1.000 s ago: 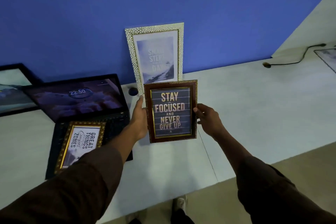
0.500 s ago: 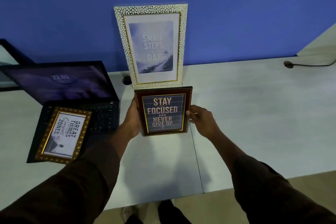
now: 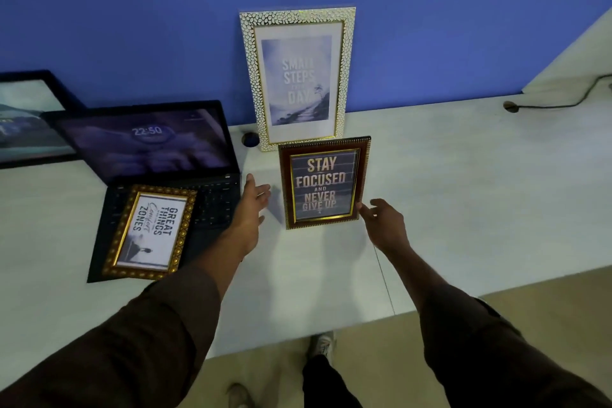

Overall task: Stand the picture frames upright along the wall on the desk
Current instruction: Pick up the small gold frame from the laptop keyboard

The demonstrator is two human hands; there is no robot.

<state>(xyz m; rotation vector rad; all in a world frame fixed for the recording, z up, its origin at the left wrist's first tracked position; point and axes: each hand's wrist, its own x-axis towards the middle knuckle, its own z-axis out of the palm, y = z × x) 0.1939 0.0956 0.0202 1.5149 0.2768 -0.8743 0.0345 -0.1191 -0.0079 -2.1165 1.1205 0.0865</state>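
Note:
A brown frame reading "Stay focused and never give up" (image 3: 324, 183) stands upright on the white desk (image 3: 463, 195), in front of a taller white-and-gold frame (image 3: 298, 76) that leans on the blue wall. My left hand (image 3: 253, 205) is open, a little left of the brown frame, touching nothing. My right hand (image 3: 381, 220) is open at the frame's lower right corner, fingertips just at its edge. A gold-framed "Great things" picture (image 3: 150, 231) lies flat on a laptop keyboard. A black frame (image 3: 29, 116) leans at the far left.
An open black laptop (image 3: 145, 146) with a lit screen sits left of the frames. A cable hole (image 3: 250, 139) is by the white frame's base. Another hole with a black cable (image 3: 549, 104) lies at the right. The desk's front edge runs near my feet.
Both hands have let go of the brown frame and drawn slightly away; it now stands on its own. The camera view shifted a little.

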